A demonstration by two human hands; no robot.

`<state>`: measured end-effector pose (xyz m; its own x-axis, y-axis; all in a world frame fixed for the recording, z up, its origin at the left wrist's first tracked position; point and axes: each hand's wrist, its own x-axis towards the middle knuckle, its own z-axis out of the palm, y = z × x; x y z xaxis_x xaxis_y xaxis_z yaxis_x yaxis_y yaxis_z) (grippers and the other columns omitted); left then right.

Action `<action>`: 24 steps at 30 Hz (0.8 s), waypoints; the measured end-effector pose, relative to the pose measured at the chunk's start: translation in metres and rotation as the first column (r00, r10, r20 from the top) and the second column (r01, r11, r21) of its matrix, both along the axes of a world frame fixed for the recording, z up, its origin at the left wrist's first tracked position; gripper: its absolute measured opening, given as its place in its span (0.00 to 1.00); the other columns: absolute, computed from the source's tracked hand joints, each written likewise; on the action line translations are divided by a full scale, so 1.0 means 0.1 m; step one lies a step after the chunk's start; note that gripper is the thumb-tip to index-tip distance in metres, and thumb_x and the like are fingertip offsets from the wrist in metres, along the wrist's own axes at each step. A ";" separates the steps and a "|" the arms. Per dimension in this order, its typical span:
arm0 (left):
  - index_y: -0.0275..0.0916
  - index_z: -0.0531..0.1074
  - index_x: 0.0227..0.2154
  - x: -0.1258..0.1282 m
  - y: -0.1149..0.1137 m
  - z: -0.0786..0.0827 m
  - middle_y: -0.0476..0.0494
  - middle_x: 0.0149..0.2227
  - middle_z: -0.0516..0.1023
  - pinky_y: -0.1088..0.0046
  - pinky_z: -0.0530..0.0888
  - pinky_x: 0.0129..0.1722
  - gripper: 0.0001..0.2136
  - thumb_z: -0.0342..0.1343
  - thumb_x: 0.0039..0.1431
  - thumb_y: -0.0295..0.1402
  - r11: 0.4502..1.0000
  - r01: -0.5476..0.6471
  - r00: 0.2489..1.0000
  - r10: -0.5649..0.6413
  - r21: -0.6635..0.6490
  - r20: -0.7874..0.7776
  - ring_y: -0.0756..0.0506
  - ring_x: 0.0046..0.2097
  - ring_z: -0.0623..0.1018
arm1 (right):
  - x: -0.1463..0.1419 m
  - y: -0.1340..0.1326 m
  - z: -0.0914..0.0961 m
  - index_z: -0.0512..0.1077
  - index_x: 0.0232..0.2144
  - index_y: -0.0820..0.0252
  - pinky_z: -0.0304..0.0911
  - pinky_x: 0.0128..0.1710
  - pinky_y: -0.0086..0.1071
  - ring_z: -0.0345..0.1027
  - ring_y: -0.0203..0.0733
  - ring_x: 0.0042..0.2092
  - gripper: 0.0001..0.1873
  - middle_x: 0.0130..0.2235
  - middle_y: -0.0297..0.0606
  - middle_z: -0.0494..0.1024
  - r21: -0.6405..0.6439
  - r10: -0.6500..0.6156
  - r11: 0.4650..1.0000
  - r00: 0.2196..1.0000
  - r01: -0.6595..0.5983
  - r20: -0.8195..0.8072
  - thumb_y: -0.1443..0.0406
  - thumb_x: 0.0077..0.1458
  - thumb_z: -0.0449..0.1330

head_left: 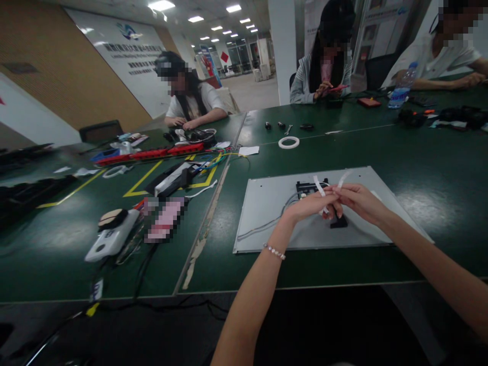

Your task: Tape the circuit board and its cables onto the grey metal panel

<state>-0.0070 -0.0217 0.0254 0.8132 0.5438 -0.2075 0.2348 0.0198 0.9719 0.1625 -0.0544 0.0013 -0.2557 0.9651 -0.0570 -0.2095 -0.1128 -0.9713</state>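
My left hand point(309, 204) and my right hand point(360, 201) meet over a pale grey board point(267, 208), fingertips touching. Both hands are closed, with fingers pinched together. One thin white strip point(318, 184), which looks like tape, lies across the fingers of my left hand. A second white strip point(345, 177) sticks up from the fingertips of my right hand. Behind my left hand is a black bracket-like part point(305, 186) with grey cables point(263, 227) running left over the board. Below my fingers sits a small black piece point(338, 222). My fingers partly hide these parts.
A tape roll point(288, 143), a small wrench point(288, 129) and black pieces lie beyond the board. To the left are a phone point(165, 219), a white device point(112, 239), cables and a red strip point(152, 154). Several people sit across the table; a bottle point(403, 86) stands far right.
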 end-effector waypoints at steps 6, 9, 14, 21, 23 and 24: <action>0.35 0.71 0.45 0.06 -0.04 0.10 0.38 0.42 0.78 0.72 0.74 0.39 0.21 0.37 0.69 0.43 0.974 -0.203 0.977 0.194 0.105 0.093 0.48 0.41 0.77 | 0.03 0.06 0.03 0.74 0.39 0.58 0.67 0.49 0.35 0.68 0.42 0.49 0.15 0.47 0.41 0.74 0.155 -0.224 0.959 0.970 0.236 -0.093 0.54 0.55 0.61; 0.37 0.70 0.47 0.06 -0.01 0.13 0.38 0.50 0.75 0.69 0.73 0.48 0.20 0.35 0.70 0.41 0.892 -0.399 0.903 0.340 0.214 0.264 0.46 0.51 0.75 | 0.10 0.11 0.02 0.70 0.35 0.57 0.68 0.47 0.33 0.69 0.40 0.47 0.13 0.43 0.38 0.74 0.123 -0.374 0.911 0.914 0.393 -0.155 0.55 0.55 0.60; 0.40 0.69 0.49 0.00 0.05 0.16 0.44 0.59 0.69 0.67 0.69 0.56 0.23 0.29 0.71 0.40 0.826 -0.468 0.877 0.388 0.314 0.285 0.46 0.60 0.67 | 0.07 0.10 0.03 0.68 0.34 0.59 0.67 0.36 0.26 0.69 0.35 0.39 0.13 0.34 0.36 0.71 0.044 -0.348 0.932 0.922 0.360 -0.172 0.55 0.55 0.61; 0.45 0.68 0.55 0.01 -0.01 0.11 0.47 0.61 0.67 0.60 0.57 0.65 0.25 0.30 0.69 0.45 0.867 -0.332 0.942 0.283 0.373 0.181 0.43 0.63 0.64 | -0.15 -0.04 0.07 0.69 0.34 0.63 0.45 0.20 0.21 0.46 0.25 0.24 0.17 0.25 0.30 0.57 0.037 -0.165 0.985 0.980 0.170 -0.110 0.56 0.49 0.66; 0.46 0.66 0.57 0.02 -0.03 0.09 0.46 0.59 0.68 0.59 0.56 0.65 0.24 0.32 0.69 0.46 0.865 -0.340 0.937 0.279 0.370 0.209 0.42 0.63 0.63 | -0.18 -0.06 0.06 0.68 0.33 0.63 0.41 0.20 0.22 0.43 0.24 0.23 0.19 0.23 0.28 0.54 0.031 -0.102 0.994 0.991 0.105 -0.090 0.57 0.46 0.68; 0.46 0.66 0.57 0.03 -0.04 0.08 0.46 0.58 0.69 0.59 0.56 0.65 0.24 0.33 0.68 0.46 0.865 -0.343 0.935 0.279 0.366 0.218 0.42 0.63 0.64 | -0.19 -0.07 0.05 0.67 0.32 0.64 0.39 0.20 0.22 0.42 0.24 0.23 0.19 0.23 0.28 0.52 0.032 -0.087 0.996 0.994 0.089 -0.062 0.58 0.44 0.69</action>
